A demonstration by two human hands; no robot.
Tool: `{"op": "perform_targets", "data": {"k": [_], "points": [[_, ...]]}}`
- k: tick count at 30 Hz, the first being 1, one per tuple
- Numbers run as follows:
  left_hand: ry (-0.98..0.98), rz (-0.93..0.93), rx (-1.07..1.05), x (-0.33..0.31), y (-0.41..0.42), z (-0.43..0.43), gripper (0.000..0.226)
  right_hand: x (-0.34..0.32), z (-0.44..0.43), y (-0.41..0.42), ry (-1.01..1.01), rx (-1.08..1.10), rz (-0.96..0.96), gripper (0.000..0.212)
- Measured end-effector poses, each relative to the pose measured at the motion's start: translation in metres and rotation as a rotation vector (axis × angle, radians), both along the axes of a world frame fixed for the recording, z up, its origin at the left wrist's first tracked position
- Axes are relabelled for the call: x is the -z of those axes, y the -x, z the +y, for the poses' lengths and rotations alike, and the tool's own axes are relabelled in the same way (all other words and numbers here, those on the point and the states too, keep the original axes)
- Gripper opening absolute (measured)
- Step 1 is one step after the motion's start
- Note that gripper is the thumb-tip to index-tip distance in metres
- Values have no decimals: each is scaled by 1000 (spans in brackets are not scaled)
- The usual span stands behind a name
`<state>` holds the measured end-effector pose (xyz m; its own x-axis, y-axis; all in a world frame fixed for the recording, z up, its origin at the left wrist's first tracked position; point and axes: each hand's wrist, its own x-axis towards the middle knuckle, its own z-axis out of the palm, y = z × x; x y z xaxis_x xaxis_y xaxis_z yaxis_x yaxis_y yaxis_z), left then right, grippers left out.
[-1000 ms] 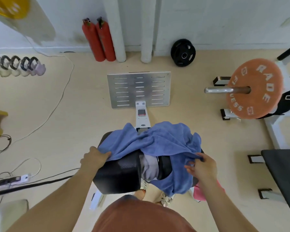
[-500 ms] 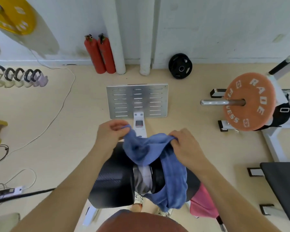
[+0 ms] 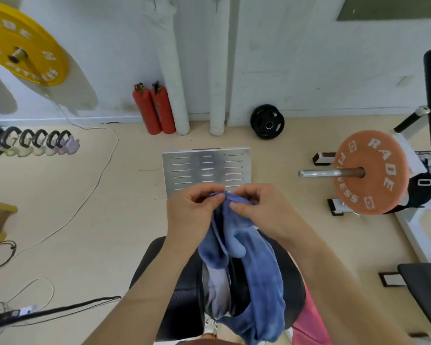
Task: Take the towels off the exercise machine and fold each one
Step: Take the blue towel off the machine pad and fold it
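Observation:
A blue towel (image 3: 254,277) hangs from both of my hands, held up in front of me over the black padded roller of the exercise machine (image 3: 164,282). My left hand (image 3: 192,210) and my right hand (image 3: 261,210) pinch its top edge side by side, nearly touching. The cloth droops down in folds over the pad. A pink towel (image 3: 309,322) shows at the lower right beside the pad, partly hidden by my right arm. The machine's metal footplate (image 3: 207,168) lies on the floor beyond my hands.
An orange weight plate on a bar (image 3: 371,173) stands to the right, with a black bench (image 3: 428,290) below it. Red extinguishers (image 3: 154,110), white pipes and a black plate (image 3: 267,122) line the far wall. Kettlebells (image 3: 35,143) and cables (image 3: 60,220) lie on the left floor.
My hands lifted the blue towel off the pad and came together from its two sides, so the corners now meet. The towel hangs narrow instead of spread.

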<state>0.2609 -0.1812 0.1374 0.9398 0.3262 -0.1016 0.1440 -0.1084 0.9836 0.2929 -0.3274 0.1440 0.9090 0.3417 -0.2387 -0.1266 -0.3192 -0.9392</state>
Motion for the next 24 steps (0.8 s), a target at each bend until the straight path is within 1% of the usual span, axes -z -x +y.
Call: {"op": "perform_targets", "data": {"k": [2,5,8,9,11,12,16,19,21,23,24], "points": [[-2,-4,-37,-3,-1,7,32,-12,-10,-7,7,-7,-31,25],[31,25,-72,-4,3,12,27,-23,-21,-15,-23,113,-66,26],[70,68,-62,0,6,18,30,-28,-21,-14,-100,186,22,16],[84,85,-39,-1,6,20,30,-31,-19,-12,-134,171,69,14],[106,96,-4,-5,7,24,25,-38,-12,-6,-197,118,114,17],[115,84,0,-9,6,25,22,-41,-9,-4,-209,94,98,19],[116,6,-29,-24,0,28,23,-57,-1,3,-152,-42,-103,18],[254,-10,-33,-35,-1,20,14,-66,5,7,-185,-104,-156,18],[394,-14,-3,-41,-1,14,14,-64,11,8,-186,-65,-184,15],[561,-27,46,-47,1,9,20,-58,16,8,-200,10,-199,16],[613,-35,62,-49,2,8,22,-55,18,9,-219,47,-201,17]]}}
